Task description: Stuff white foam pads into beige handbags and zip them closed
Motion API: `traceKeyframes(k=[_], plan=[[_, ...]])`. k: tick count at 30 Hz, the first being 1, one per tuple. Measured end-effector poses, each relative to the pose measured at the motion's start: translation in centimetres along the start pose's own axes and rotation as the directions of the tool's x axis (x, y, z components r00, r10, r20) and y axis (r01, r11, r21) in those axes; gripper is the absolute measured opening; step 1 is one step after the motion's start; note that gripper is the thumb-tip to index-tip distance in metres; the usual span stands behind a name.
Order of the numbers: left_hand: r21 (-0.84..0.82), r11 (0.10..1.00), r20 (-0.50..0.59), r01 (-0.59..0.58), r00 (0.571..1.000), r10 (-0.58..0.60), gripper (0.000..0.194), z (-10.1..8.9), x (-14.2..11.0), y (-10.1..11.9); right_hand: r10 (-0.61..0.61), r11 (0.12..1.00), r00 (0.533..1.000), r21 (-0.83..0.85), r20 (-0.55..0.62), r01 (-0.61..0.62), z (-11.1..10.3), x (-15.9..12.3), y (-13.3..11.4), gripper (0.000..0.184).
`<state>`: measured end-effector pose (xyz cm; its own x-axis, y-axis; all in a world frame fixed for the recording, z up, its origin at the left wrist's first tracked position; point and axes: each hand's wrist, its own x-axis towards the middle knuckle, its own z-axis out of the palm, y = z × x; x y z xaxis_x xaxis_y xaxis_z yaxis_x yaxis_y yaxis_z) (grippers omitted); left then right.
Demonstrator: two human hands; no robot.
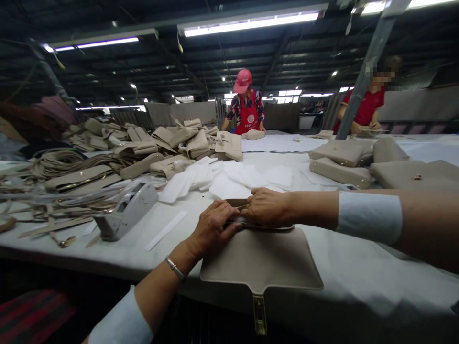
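A beige handbag [263, 260] lies at the near table edge with its flap folded open toward me. The flap's tab hangs past the edge and ends in a gold metal clasp [260, 313]. My left hand [217, 222] grips the bag's rim at the left of its mouth, thumb on the near side. Curled at the mouth is my right hand [267, 206], its fingertips down inside the opening. Whatever those fingertips pinch is hidden by the hand and the bag.
Just beyond the bag lie white padding sheets [236, 179]. To the left stands a grey tape dispenser [125, 210], near coiled straps [60, 162] and a heap of beige bags [179, 138]. More bags [339, 153] lie at right. Two people work across the table.
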<state>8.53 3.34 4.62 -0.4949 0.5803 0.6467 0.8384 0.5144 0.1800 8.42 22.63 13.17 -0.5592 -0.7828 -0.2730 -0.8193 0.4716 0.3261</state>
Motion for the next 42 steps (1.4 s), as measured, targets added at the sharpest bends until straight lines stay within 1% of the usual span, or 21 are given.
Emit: traceKeyframes(k=[2,5,8,11,13,15,16,18,20,23,25,27,28,29,30,32,34,36,38,40,42], plan=[[-0.018,1.0,-0.032,0.012,0.999,-0.012,0.029,0.1,-0.1,0.0,0.007,0.998,1.0,0.055,0.02,-0.008,0.1,0.4,-0.2,0.026],[-0.034,0.999,-0.063,0.005,0.998,-0.007,0.042,0.2,-0.3,0.0,0.051,0.993,0.997,0.103,0.057,-0.057,0.4,1.0,-0.4,0.026],[-0.05,0.999,-0.078,0.008,0.997,-0.012,0.051,0.1,-0.3,0.0,0.164,0.974,0.985,0.147,0.058,-0.171,0.8,1.4,-0.5,0.026],[-0.062,0.998,-0.089,0.013,0.996,-0.019,0.055,0.0,-0.3,-0.1,0.309,0.922,0.95,0.235,0.036,-0.309,1.4,1.2,-0.8,0.028],[-0.069,0.997,-0.102,0.017,0.995,-0.024,0.055,0.0,-0.3,-0.1,0.391,0.882,0.92,0.284,0.008,-0.377,2.0,0.8,-1.0,0.029],[-0.072,0.997,-0.122,0.027,0.992,-0.036,0.053,0.2,-0.4,-0.2,0.432,0.865,0.9,0.31,-0.056,-0.396,2.7,0.6,-1.2,0.03],[-0.07,0.997,-0.131,0.033,0.991,-0.042,0.053,0.4,-0.4,-0.3,0.436,0.867,0.895,0.313,-0.095,-0.388,3.0,0.5,-1.3,0.031],[-0.056,0.998,-0.127,0.035,0.991,-0.042,0.051,0.5,-0.3,-0.5,0.409,0.883,0.901,0.311,-0.142,-0.352,3.2,0.7,-1.2,0.032],[-0.031,0.999,-0.075,0.028,0.997,-0.03,0.046,0.4,0.1,-0.6,0.374,0.89,0.921,0.323,-0.107,-0.323,2.9,1.1,-0.8,0.033],[-0.007,0.998,0.064,0.056,0.996,-0.056,0.032,-0.2,1.4,-0.4,0.322,0.873,0.945,0.37,0.049,-0.317,1.7,1.6,0.6,0.031],[0.032,0.996,0.139,0.088,0.986,-0.091,0.03,-0.8,2.4,-0.2,0.28,0.862,0.952,0.404,0.123,-0.306,1.1,1.3,1.8,0.03],[0.109,0.99,0.181,0.085,0.978,-0.104,0.031,-1.2,3.4,0.0,0.218,0.841,0.969,0.481,0.119,-0.248,0.9,0.1,2.7,0.032],[0.152,0.987,0.202,0.062,0.975,-0.092,0.028,-1.3,3.8,0.0,0.212,0.818,0.974,0.53,0.084,-0.224,1.1,-0.8,3.1,0.032],[0.188,0.981,0.224,0.039,0.971,-0.081,0.024,-1.4,4.1,0.0,0.235,0.795,0.971,0.566,0.039,-0.215,1.3,-1.8,3.2,0.032],[0.214,0.977,0.244,0.017,0.967,-0.07,0.02,-1.4,4.5,0.0,0.281,0.782,0.96,0.582,-0.01,-0.223,1.7,-2.8,3.2,0.032],[0.231,0.972,0.288,-0.031,0.957,-0.038,0.014,-1.3,5.2,0.1,0.384,0.791,0.919,0.545,-0.088,-0.279,2.5,-5.0,2.8,0.033],[0.21,0.976,0.339,-0.058,0.941,-0.017,0.017,-1.0,6.2,0.7,0.438,0.827,0.888,0.451,-0.141,-0.336,3.2,-6.7,2.2,0.031],[0.189,0.978,0.422,-0.085,0.907,-0.002,0.022,-0.7,7.2,1.8,0.459,0.854,0.869,0.362,-0.187,-0.374,3.7,-7.8,1.7,0.026],[0.209,0.971,0.473,-0.116,0.881,0.004,0.017,-0.1,8.4,3.3,0.502,0.845,0.843,0.314,-0.194,-0.432,4.1,-8.2,1.5,0.022],[0.24,0.96,0.47,-0.144,0.883,0.015,0.011,0.5,9.4,4.8,0.563,0.81,0.813,0.296,-0.147,-0.507,4.5,-8.2,1.8,0.02],[0.238,0.964,0.453,-0.118,0.892,-0.003,0.012,1.1,10.1,5.9,0.617,0.772,0.781,0.269,-0.094,-0.577,4.8,-8.0,2.1,0.019]])
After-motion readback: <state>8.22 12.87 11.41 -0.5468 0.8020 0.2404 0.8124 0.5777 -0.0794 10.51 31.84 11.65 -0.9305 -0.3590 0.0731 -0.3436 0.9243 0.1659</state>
